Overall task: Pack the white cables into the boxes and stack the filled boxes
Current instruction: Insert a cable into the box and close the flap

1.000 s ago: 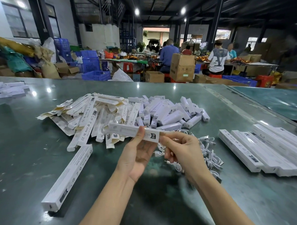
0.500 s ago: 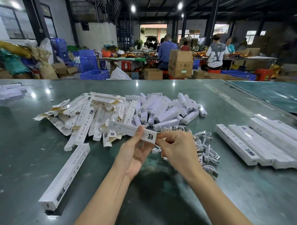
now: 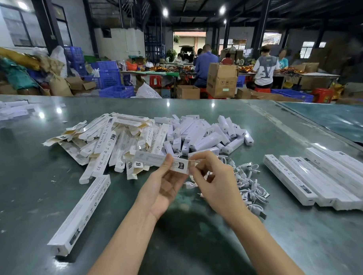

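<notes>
A long white box lies nearly level above the table, its long axis running left-right. The left hand grips it, thumb on top; the right hand pinches its right end flap. Whether it holds a cable cannot be told. Loose white cables lie just beyond the right fingers; closed boxes sit farther right.
</notes>
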Demonstrator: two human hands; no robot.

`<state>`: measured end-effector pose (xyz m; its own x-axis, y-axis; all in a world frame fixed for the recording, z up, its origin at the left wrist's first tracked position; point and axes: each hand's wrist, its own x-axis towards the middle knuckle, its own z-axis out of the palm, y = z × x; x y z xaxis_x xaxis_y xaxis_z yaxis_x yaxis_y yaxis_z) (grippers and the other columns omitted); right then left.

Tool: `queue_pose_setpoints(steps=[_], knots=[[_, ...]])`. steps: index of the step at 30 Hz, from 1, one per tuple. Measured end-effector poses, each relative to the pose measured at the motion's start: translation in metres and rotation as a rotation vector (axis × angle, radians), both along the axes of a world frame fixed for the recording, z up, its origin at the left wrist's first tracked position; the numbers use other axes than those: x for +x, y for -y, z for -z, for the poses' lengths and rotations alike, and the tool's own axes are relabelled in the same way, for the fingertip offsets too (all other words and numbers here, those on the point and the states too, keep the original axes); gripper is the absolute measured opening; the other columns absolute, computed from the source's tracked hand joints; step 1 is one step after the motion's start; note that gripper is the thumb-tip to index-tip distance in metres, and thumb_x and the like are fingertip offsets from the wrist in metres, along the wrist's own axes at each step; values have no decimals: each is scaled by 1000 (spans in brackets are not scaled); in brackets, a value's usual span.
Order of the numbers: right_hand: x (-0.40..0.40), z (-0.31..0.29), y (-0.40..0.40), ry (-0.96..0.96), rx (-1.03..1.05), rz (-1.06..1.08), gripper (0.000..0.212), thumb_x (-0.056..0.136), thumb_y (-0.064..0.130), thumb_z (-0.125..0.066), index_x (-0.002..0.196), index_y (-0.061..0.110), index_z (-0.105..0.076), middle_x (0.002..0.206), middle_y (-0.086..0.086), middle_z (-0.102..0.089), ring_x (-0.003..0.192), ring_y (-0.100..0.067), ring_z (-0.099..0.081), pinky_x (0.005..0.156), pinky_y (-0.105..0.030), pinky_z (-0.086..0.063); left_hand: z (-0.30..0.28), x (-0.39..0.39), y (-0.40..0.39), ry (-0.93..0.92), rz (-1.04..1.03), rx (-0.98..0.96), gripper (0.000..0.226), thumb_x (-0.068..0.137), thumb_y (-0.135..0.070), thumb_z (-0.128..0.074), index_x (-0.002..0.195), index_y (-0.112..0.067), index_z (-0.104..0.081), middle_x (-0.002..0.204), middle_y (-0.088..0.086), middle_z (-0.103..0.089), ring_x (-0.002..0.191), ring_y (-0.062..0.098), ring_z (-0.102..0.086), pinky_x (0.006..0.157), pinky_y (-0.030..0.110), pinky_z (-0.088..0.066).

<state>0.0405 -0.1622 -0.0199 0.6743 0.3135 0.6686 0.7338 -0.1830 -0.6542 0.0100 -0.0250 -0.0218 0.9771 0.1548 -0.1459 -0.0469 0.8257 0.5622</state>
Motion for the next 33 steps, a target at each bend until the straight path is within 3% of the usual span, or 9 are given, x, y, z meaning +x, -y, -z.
queue_pose_setpoints(steps=[4, 8, 13, 18, 21, 24, 26, 29, 33], knots=[[2, 5, -2, 31, 77, 102, 12, 85, 13, -69, 90, 20, -62, 62, 13, -59, 58, -5, -53, 55, -8, -36, -5, -1, 7, -5, -14, -26, 18, 69, -19, -72, 65, -2, -76, 80, 13, -75, 71, 22, -74, 55, 28, -59], [-1, 10, -4, 143, 148, 181, 10, 82, 8, -69, 80, 14, -61, 68, 8, -62, 60, -5, -55, 57, -13, -43, -8, -2, 14, -6, -47, -83, 22, 70, -18, -73, 81, 1, -70, 81, 15, -75, 70, 23, -74, 55, 29, -59], [-2, 6, -5, 183, 24, 196, 9, 89, 10, -58, 93, 10, -67, 85, 5, -59, 75, 4, -52, 70, -7, -38, -10, -4, 15, 47, -32, -58, 19, 71, -17, -71, 78, 1, -72, 83, 16, -74, 72, 23, -74, 58, 29, -59], [-6, 0, -6, 45, -14, 238, 5, 85, 16, -59, 82, 13, -62, 106, -4, -51, 102, -13, -45, 89, -25, -37, -6, -1, 12, 82, -37, 34, 25, 72, -20, -69, 87, 0, -67, 85, 15, -74, 75, 21, -74, 64, 28, -61], [-7, -2, -7, -47, -41, 210, 12, 86, 6, -62, 81, 16, -57, 93, -2, -57, 83, -3, -50, 75, -20, -41, -3, 1, 11, 90, -78, 87, 26, 71, -20, -69, 89, -1, -65, 82, 13, -74, 73, 20, -73, 64, 29, -61], [-9, -3, -9, -52, -30, 262, 19, 84, 5, -65, 81, 16, -50, 80, 0, -56, 71, -3, -50, 63, -9, -35, -2, 2, 9, 110, -109, 109, 28, 71, -20, -68, 91, 0, -65, 81, 12, -74, 71, 19, -73, 61, 27, -59], [-11, -5, -11, -74, 27, 240, 18, 82, 5, -67, 86, 15, -52, 81, -4, -59, 71, -10, -55, 62, -11, -40, -2, 2, 8, 125, -123, 100, 29, 72, -20, -68, 94, 0, -65, 83, 13, -75, 72, 19, -73, 61, 26, -59], [-13, -9, -13, -220, 159, 115, 14, 87, 9, -66, 101, 11, -65, 89, -5, -67, 73, -20, -63, 68, -25, -52, -2, 4, 4, 127, -153, 61, 29, 72, -19, -69, 95, 0, -66, 86, 14, -75, 75, 20, -74, 63, 27, -59], [-14, -11, -13, -435, 301, -7, 19, 87, 6, -67, 103, 14, -73, 88, -9, -73, 67, -18, -64, 62, -23, -54, -1, 6, -1, 121, -175, 94, 35, 72, -21, -70, 100, -2, -66, 90, 13, -75, 80, 20, -74, 67, 28, -60]])
